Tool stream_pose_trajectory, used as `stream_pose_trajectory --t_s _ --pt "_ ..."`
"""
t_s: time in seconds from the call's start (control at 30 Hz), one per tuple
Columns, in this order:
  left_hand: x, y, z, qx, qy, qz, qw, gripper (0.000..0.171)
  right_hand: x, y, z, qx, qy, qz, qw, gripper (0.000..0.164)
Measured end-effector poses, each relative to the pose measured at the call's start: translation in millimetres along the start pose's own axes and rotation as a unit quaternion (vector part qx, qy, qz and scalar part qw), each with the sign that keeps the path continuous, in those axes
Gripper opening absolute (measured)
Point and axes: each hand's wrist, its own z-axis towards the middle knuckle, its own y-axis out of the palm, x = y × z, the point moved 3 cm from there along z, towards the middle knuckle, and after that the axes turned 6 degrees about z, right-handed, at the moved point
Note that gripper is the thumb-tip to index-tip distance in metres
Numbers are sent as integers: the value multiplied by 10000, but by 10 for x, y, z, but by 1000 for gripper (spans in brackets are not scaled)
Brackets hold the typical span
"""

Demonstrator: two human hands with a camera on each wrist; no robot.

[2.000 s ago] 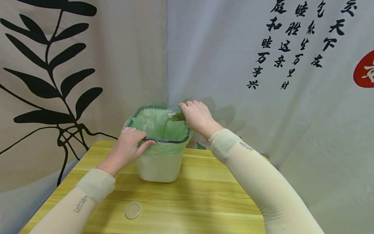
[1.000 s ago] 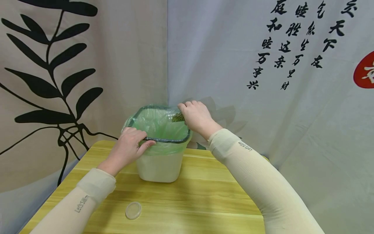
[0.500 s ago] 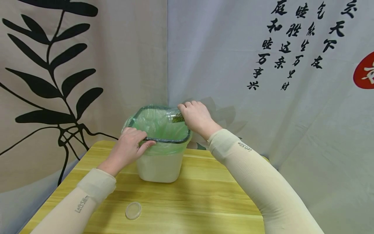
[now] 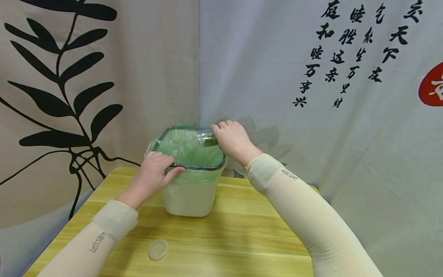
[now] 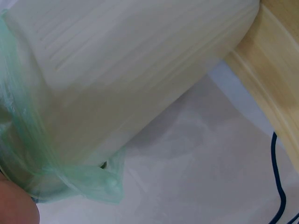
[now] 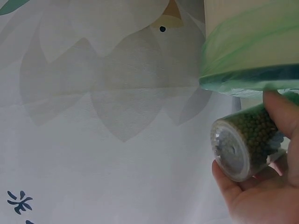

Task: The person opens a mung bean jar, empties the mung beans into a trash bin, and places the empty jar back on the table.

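Observation:
A pale plastic trash bin (image 4: 188, 198) stands upright, lined with a thin green bag (image 4: 204, 177) folded over its dark rim (image 4: 197, 167). My left hand (image 4: 154, 167) grips the near-left part of that rim, thumb along the front edge. Over the bin's right side, my right hand (image 4: 232, 139) holds a clear jar (image 4: 205, 134) lying nearly on its side, mouth facing left into the bin. Small green beans (image 4: 210, 142) lie along the jar's lower side. In the right wrist view the jar's base (image 6: 232, 150) shows, with thumb and fingers wrapped around it.
A round clear lid (image 4: 157, 250) lies on the wooden table (image 4: 256, 227), in front of the bin. Behind hangs a pale curtain (image 4: 155, 69) with a black plant print and writing.
A thin stream of beans fell from the jar two seconds ago; none shows falling now. Fewer beans are visible inside the jar. Both hands keep nearly the same place.

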Motion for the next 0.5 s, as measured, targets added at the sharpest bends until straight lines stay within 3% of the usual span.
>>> stream_pose_trajectory --t_s 0.5 --pt "14 6 0 84 21 -34 10000 53 8 10 -8 35 -48 14 10000 57"
